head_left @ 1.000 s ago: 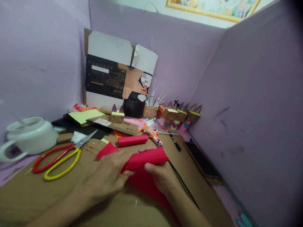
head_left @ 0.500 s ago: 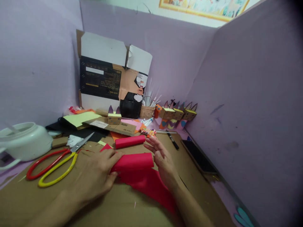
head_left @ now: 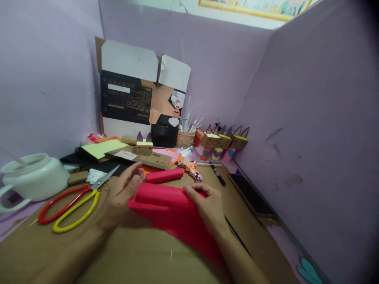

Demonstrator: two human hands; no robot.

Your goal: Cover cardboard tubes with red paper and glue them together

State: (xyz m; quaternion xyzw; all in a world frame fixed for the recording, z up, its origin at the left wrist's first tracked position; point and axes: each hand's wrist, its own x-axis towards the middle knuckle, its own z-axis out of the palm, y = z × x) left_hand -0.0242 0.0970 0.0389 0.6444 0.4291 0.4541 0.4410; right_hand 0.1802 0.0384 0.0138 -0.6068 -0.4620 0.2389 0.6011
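Observation:
A sheet of red paper (head_left: 189, 232), its far part rolled into a tube, lies across the middle of the cardboard. My right hand (head_left: 209, 203) pinches the tube's right end, thumb on the near side. At the left end is my left hand (head_left: 120, 199), its fingers lifted and apart from the paper, the palm beside the roll. Just behind lies a finished-looking red paper tube (head_left: 164, 176). Scissors (head_left: 100, 183) with one red and one yellow handle rest to the left of my left hand.
A white pot (head_left: 35, 177) stands at far left. Behind are a small cardboard box with ears (head_left: 144, 148), a patterned paper piece (head_left: 189, 167) and a basket of pens (head_left: 185, 139). A black marker (head_left: 217, 174) and a phone (head_left: 250, 194) lie right. A cardboard sheet (head_left: 148, 252) covers the table.
My left hand has let go of the roll's left end and opened. My right hand, open before, has closed on the right end. More of the patterned paper piece shows.

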